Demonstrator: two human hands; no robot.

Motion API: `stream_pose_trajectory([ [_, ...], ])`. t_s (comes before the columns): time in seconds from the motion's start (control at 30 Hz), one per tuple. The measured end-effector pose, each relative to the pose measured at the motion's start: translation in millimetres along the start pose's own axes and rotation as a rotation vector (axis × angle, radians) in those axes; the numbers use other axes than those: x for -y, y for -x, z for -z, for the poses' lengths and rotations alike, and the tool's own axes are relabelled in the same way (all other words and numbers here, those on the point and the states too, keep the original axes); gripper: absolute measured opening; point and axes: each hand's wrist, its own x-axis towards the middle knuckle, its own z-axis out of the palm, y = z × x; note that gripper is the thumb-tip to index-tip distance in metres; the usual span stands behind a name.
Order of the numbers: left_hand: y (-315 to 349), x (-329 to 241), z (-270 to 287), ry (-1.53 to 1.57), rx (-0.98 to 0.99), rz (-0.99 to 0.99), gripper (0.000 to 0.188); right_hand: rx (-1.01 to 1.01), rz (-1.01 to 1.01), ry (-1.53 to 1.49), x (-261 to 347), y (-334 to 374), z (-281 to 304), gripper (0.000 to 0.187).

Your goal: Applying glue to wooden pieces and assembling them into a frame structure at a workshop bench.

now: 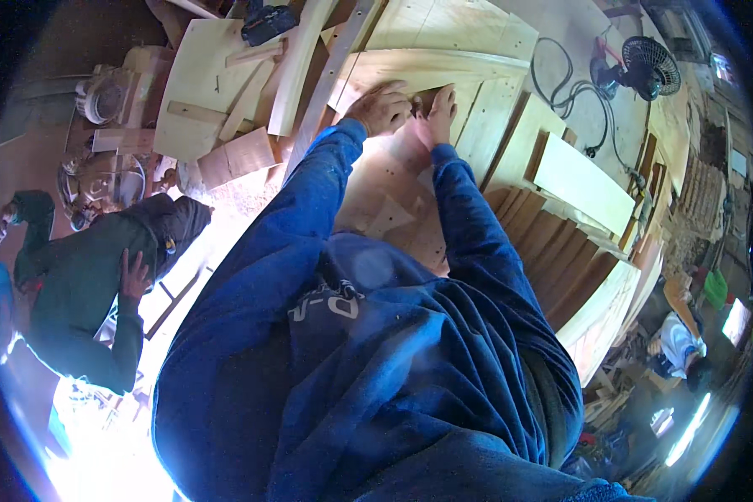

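Observation:
Both my arms in blue sleeves reach forward over a pale curved wooden panel [443,71] lying on the workbench. My left hand [382,107] rests curled on the wood, fingers bent; whether something small sits in it I cannot tell. My right hand [440,113] lies right beside it, fingers stretched flat along the board, the two hands almost touching. A long metal straightedge [333,75] runs diagonally just left of my left hand.
Loose offcuts and boards [226,100] cover the bench at left, with a dark power tool [268,21] at the top. A black fan [648,67] and coiled cable [565,84] sit at right. Darker planks [560,251] stack at right. A person in green [92,276] stands at left.

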Motion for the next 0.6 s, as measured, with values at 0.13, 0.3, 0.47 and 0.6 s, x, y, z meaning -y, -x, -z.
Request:
stream_pose_trajectory([
  [0.13, -6.1, 3.5, 2.6, 0.004, 0.048, 0.009, 0.006, -0.018, 0.045, 0.03, -1.9, -7.5, 0.5, 0.104],
  [0.3, -15.4, 7.7, 2.6, -0.002, -0.003, 0.042, 0.006, -0.042, 0.025, -0.008, -2.3, -19.6, 0.0, 0.103],
  [0.47, -23.7, 15.0, 2.2, -0.018, 0.05, 0.033, 0.007, -0.033, 0.035, 0.035, -1.6, -28.3, 1.9, 0.101],
  [0.6, -29.4, 20.5, 1.0, -0.024, 0.041, 0.033, 0.007, -0.034, 0.022, 0.015, -1.0, -36.1, 4.8, 0.101],
])
